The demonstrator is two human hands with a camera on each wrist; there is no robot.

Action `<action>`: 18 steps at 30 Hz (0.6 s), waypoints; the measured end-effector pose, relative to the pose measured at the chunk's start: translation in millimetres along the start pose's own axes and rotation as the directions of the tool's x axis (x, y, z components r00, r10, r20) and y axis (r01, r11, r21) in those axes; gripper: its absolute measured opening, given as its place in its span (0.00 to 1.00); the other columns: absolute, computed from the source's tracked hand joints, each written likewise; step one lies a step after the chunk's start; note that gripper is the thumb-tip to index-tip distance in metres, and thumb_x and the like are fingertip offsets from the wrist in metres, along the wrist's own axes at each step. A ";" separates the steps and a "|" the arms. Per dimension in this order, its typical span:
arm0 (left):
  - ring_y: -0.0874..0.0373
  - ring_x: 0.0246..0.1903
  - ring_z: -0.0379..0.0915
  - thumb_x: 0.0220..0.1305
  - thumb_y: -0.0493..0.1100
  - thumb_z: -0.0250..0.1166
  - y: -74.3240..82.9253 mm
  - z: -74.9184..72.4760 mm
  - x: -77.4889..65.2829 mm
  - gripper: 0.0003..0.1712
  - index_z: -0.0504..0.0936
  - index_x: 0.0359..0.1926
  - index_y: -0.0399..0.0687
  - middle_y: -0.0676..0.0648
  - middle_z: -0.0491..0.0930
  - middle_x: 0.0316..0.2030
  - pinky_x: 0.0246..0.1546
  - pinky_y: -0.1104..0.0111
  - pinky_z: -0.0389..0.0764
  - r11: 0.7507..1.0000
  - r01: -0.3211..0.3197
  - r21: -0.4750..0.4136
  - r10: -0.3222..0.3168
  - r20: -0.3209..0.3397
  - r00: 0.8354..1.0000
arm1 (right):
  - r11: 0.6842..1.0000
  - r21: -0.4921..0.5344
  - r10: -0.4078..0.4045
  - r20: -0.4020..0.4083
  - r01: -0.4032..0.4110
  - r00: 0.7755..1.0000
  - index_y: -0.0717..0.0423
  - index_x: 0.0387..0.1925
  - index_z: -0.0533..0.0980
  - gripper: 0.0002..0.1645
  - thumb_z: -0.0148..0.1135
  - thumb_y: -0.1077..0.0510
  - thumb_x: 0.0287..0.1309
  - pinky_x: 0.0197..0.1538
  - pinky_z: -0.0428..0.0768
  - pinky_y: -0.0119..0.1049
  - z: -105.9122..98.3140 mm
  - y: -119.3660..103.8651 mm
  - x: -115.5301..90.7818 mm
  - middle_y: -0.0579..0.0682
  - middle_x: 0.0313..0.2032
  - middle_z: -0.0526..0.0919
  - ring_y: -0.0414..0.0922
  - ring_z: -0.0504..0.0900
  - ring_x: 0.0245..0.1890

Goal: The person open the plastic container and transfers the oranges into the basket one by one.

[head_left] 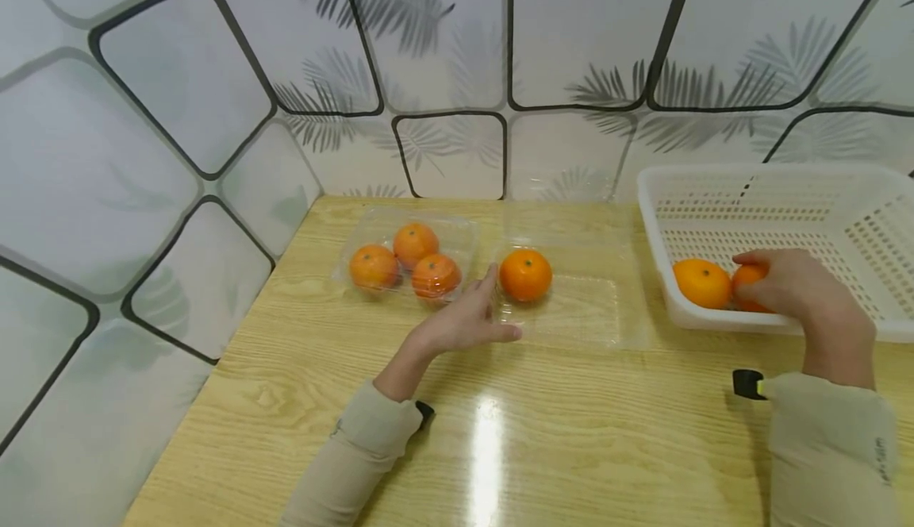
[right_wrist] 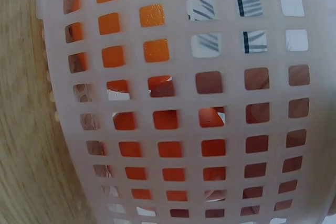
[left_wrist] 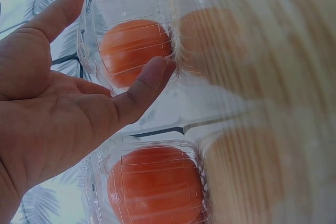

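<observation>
In the head view, an open clear plastic clamshell box (head_left: 587, 313) lies on the table with one orange (head_left: 526, 275) at its left end. My left hand (head_left: 467, 325) rests at the box's left edge, fingers extended and thumb spread. The left wrist view shows the same hand (left_wrist: 68, 103) with its fingers along the clear plastic wall, an orange (left_wrist: 135, 51) behind it. Inside the white basket (head_left: 735, 321), my right hand (head_left: 796, 289) grips an orange (head_left: 748, 285). Another orange (head_left: 703, 283) sits beside it. The basket's slotted wall (right_wrist: 181, 95) partly hides the right hand's fingers.
A second clear box (head_left: 457, 233) holding three oranges stands left of the open one. A patterned wall (head_left: 450, 154) rises behind the wooden table (head_left: 593, 432). The basket's front rim borders my right wrist.
</observation>
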State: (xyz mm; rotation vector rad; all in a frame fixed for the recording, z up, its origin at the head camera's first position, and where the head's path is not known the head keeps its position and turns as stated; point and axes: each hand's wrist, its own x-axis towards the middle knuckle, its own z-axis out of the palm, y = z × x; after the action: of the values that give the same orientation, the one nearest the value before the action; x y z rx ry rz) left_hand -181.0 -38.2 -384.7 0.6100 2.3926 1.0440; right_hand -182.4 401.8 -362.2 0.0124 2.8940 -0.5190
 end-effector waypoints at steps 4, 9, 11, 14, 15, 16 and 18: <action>0.47 0.73 0.49 0.64 0.54 0.69 -2.7 1.1 1.0 0.63 0.30 0.78 0.42 0.34 0.49 0.76 0.72 0.53 0.55 1.000 -0.005 -0.007 0.005 0.003 1.000 | 1.000 -0.011 -0.001 0.021 0.001 1.000 0.73 0.63 0.67 0.37 0.60 0.55 0.54 0.45 0.72 0.62 -0.7 -0.1 0.1 0.80 0.54 0.70 0.66 0.72 0.43; 0.48 0.76 0.39 0.64 0.54 0.68 -4.3 1.9 0.9 0.63 0.30 0.78 0.43 0.38 0.41 0.78 0.74 0.54 0.50 1.000 0.000 -0.012 0.000 0.004 1.000 | 1.000 -0.022 0.013 0.039 -0.012 0.999 0.74 0.65 0.63 0.42 0.62 0.53 0.54 0.49 0.71 0.66 -1.3 -0.2 1.1 0.82 0.57 0.66 0.69 0.72 0.46; 0.47 0.74 0.48 0.64 0.54 0.69 -4.3 1.7 0.7 0.64 0.30 0.78 0.43 0.36 0.47 0.76 0.72 0.54 0.56 1.000 -0.001 -0.009 0.001 0.006 1.000 | 1.000 -0.021 0.020 0.047 -0.019 0.999 0.74 0.67 0.61 0.45 0.63 0.52 0.55 0.51 0.70 0.68 -2.2 -1.2 0.0 0.83 0.58 0.65 0.69 0.71 0.46; 0.47 0.73 0.50 0.63 0.55 0.69 -4.6 1.1 0.6 0.64 0.30 0.78 0.42 0.35 0.50 0.75 0.71 0.54 0.58 1.000 -0.005 0.001 0.005 0.004 1.000 | 0.999 -0.010 0.042 0.064 -0.041 0.997 0.73 0.69 0.57 0.48 0.64 0.50 0.55 0.53 0.68 0.69 -3.0 -1.8 -0.9 0.83 0.59 0.63 0.70 0.70 0.47; 0.47 0.73 0.50 0.63 0.55 0.69 -4.8 1.0 0.7 0.64 0.30 0.78 0.42 0.35 0.51 0.75 0.71 0.54 0.58 1.000 -0.006 0.004 0.006 0.005 1.000 | 0.999 -0.002 0.046 0.062 -0.046 0.997 0.73 0.70 0.56 0.49 0.64 0.50 0.56 0.53 0.68 0.69 -2.9 -2.0 -1.5 0.83 0.59 0.63 0.70 0.70 0.47; 0.47 0.74 0.48 0.63 0.55 0.69 -5.0 0.9 0.8 0.64 0.30 0.78 0.41 0.35 0.50 0.75 0.71 0.54 0.57 1.000 -0.007 0.004 0.007 0.005 1.000 | 0.999 0.004 0.050 0.060 -0.050 0.997 0.73 0.70 0.55 0.49 0.64 0.50 0.56 0.53 0.68 0.69 -2.6 -2.3 -1.8 0.83 0.58 0.63 0.69 0.70 0.47; 0.47 0.76 0.40 0.63 0.54 0.69 -5.3 0.8 0.5 0.64 0.30 0.78 0.41 0.35 0.45 0.77 0.73 0.53 0.52 1.000 -0.006 0.004 0.006 0.004 1.000 | 0.998 0.016 0.060 0.058 -0.061 0.997 0.73 0.71 0.54 0.51 0.64 0.50 0.55 0.53 0.68 0.69 -1.3 -1.3 -1.2 0.83 0.58 0.63 0.70 0.70 0.47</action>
State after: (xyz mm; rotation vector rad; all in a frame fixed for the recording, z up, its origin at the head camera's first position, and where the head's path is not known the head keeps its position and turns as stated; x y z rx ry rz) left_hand -182.1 -40.7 -389.3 0.6209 2.3916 1.0393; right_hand -181.5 401.0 -360.3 0.0854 2.8235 -0.5248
